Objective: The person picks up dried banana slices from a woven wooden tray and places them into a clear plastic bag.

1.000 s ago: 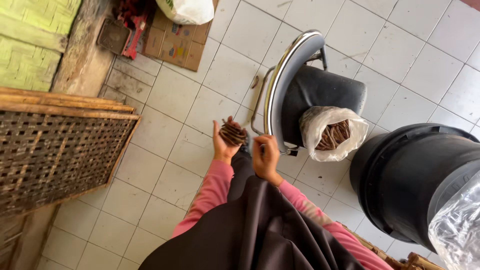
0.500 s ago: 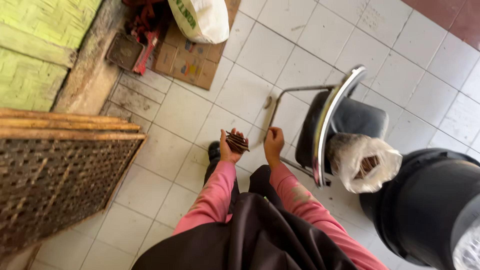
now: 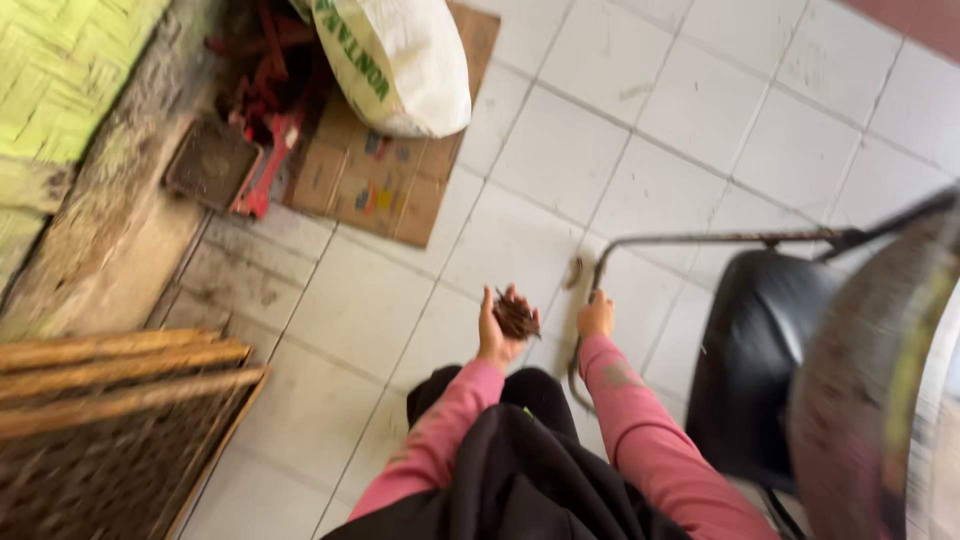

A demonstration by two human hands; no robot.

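1. The left hand is cupped palm-up around a bundle of dark sticks, held above the tiled floor.
2. The bundle looks light, dry and brittle; it is best cradled from below, not squeezed.
3. The right hand closes on the chair's metal frame.
4. The black chair is blurred and cut off, and what kind of sticks these are stays unclear.

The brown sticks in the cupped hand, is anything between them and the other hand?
Nothing visible. The left hand cups the brown sticks, and the right hand sits just beside them with only bare white floor tiles showing in the gap.
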